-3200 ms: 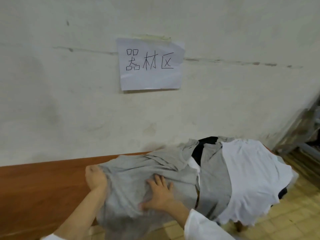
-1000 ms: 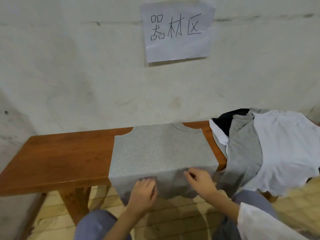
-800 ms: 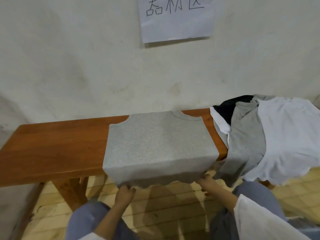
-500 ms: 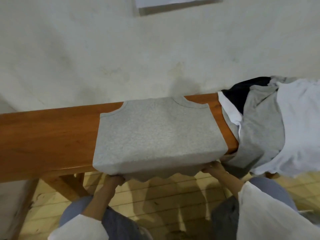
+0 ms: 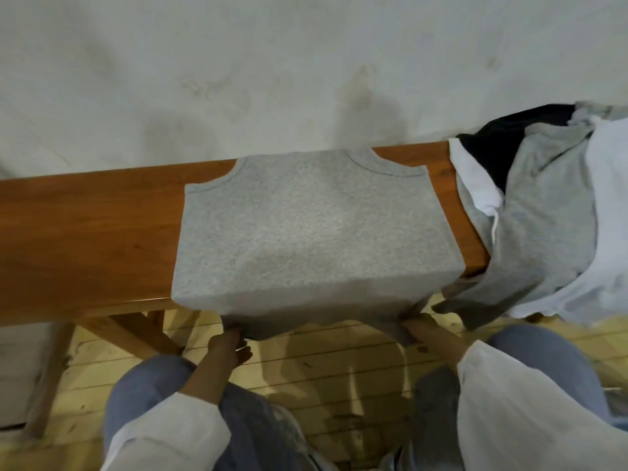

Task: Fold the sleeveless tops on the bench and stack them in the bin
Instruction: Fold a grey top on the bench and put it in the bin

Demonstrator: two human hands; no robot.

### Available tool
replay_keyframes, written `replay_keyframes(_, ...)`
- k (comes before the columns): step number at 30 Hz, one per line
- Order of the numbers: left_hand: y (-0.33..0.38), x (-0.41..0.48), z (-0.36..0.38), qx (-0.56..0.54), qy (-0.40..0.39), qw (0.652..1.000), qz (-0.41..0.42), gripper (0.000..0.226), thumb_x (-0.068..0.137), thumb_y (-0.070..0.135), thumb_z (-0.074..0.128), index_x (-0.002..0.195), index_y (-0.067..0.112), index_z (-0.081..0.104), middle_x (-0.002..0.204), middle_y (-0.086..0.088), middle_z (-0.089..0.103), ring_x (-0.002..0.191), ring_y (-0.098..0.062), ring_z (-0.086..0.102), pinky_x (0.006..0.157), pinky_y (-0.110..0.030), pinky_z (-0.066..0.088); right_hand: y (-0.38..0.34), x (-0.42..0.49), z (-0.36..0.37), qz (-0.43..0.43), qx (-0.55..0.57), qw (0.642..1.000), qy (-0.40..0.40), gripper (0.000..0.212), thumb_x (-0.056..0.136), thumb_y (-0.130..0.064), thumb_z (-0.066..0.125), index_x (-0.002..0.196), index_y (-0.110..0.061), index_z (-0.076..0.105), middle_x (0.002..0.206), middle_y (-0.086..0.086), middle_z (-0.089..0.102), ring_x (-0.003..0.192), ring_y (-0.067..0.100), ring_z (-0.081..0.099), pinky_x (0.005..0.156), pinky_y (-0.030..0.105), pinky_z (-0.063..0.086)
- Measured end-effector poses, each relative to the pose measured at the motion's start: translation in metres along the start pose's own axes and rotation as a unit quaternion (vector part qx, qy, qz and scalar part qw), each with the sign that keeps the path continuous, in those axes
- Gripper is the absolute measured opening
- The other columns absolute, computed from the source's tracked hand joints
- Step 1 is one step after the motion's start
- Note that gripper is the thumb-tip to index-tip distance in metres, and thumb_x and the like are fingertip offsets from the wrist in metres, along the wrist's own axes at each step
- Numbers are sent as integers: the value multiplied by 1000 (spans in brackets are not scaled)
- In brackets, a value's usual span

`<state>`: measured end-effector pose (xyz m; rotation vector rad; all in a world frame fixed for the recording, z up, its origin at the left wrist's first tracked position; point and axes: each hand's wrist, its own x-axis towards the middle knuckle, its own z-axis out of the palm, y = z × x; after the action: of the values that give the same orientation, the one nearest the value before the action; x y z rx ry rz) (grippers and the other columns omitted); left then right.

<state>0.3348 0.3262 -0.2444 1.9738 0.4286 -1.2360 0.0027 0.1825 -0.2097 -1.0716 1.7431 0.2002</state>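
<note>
**Now: hem drawn taut, first fold still to come**

The grey top (image 5: 312, 232) lies flat across the bench (image 5: 85, 239), with its straps toward the wall and its hem hanging over the front edge. The left grip (image 5: 229, 345) pinches the hem's left corner and the right grip (image 5: 418, 329) holds the right corner. Both are below the bench edge, pulling the cloth smooth. This looks like the spreading step. Next the hem likely wants lifting toward the straps, corners kept level so the fold lands square. The pile of unfolded tops (image 5: 550, 215) waits at the right end, and no bin is in view. A second ago both grips lay on the cloth at the bench edge; now they have dropped beneath it.
</note>
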Motion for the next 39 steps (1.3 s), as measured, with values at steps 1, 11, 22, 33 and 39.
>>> replay_keyframes(1, 0, -1, 2, -1, 1, 1000, 12, 8, 93, 4, 56, 96, -1, 51, 73, -16, 49, 60, -24, 46, 54, -36, 44, -1, -7, -1, 17, 9, 1000, -2, 19, 95, -21, 52, 104, -4, 52, 105, 13, 58, 85, 28, 58, 76, 38, 50)
replay_keyframes(11, -10, -50, -12, 157, 98, 959, 216, 38, 92, 15, 53, 124, -1, 43, 82, -22, 55, 61, -34, 56, 53, -39, 48, 13, -67, 3, -40, 168, 985, 29, 11, 91, -4, 56, 98, 3, 51, 87, 21, 61, 68, 30, 62, 45, 29, 51)
replay_keyframes(22, 56, -184, -69, -71, -126, 932, 333, 10, 87, -2, 61, 97, -2, 65, 74, -14, 63, 61, -23, 57, 49, -26, 49, -33, -154, -37, -293, 300, 901, 116, 12, 91, -5, 56, 88, -13, 64, 96, 14, 65, 91, 32, 65, 86, 46, 55)
replay_keyframes(33, 81, -219, -85, -7, 39, 821, 569, 19, 95, 19, 56, 85, 7, 67, 82, -7, 66, 78, -23, 58, 70, -33, 45, -50, -194, -85, -434, 155, 826, 325, 10, 91, -15, 60, 82, -13, 63, 74, -4, 60, 69, 10, 54, 66, 22, 44)
replay_keyframes(39, 86, -227, -73, -34, 149, 766, 624, 16, 101, 17, 41, 98, 10, 54, 93, -4, 50, 85, -16, 47, 76, -28, 37, -52, -193, -77, -449, 221, 775, 385, 19, 97, -17, 49, 79, -17, 48, 80, -5, 43, 71, 4, 42, 65, 15, 34)
